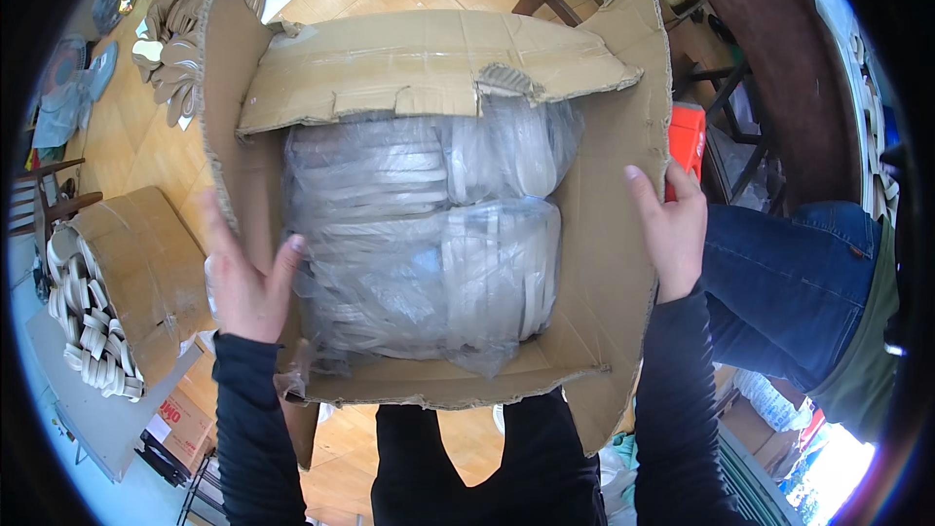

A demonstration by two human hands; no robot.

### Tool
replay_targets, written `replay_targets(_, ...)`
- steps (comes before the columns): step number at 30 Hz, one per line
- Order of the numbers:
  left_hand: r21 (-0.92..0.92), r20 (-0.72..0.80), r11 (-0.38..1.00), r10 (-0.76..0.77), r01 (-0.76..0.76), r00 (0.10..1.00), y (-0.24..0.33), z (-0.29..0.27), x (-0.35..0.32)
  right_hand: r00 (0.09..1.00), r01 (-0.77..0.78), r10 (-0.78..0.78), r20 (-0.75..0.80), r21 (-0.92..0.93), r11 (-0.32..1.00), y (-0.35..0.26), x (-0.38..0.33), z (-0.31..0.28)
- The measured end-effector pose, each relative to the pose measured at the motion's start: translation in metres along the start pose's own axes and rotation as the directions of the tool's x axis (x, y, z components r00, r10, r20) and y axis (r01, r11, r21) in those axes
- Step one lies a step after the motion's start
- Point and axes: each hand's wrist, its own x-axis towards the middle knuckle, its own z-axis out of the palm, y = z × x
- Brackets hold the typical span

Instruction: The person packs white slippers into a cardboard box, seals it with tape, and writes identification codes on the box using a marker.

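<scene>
An open cardboard box (604, 263) with ragged flaps is in front of my body. Inside lie clear plastic bags (375, 282) packed with stacks of pale shoe soles. My left hand (248, 282) holds the box's left side, thumb toward the inside and fingers along the outer face, slightly blurred. On the opposite side, my right hand (674, 229) grips the right flap's edge, its thumb over the inner face and its other fingers partly hidden beyond the edge. The far flap (429, 58) leans inward above the bags.
Left, another carton (161, 273) lies tipped with soles (93, 321) showing at its opening. Brown sole-shaped pieces (180, 58) are piled at the far left. A red-orange object (687, 141) is beyond my right hand. A person in jeans (789, 278) is close on the right.
</scene>
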Motion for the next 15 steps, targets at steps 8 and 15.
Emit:
replay_targets(8, 0.027, 0.216, 0.731, 0.661, -0.682, 0.718, 0.158, 0.097, 0.119, 0.964, -0.249, 0.232, 0.126, 0.141, 0.958, 0.005, 0.000, -0.008)
replay_targets(15, 0.256, 0.539, 0.815, 0.326, -0.520, 0.776, 0.124, 0.259, 0.109, 0.963, -0.267, 0.262, 0.065, 0.362, 0.893, 0.018, 0.007, -0.033)
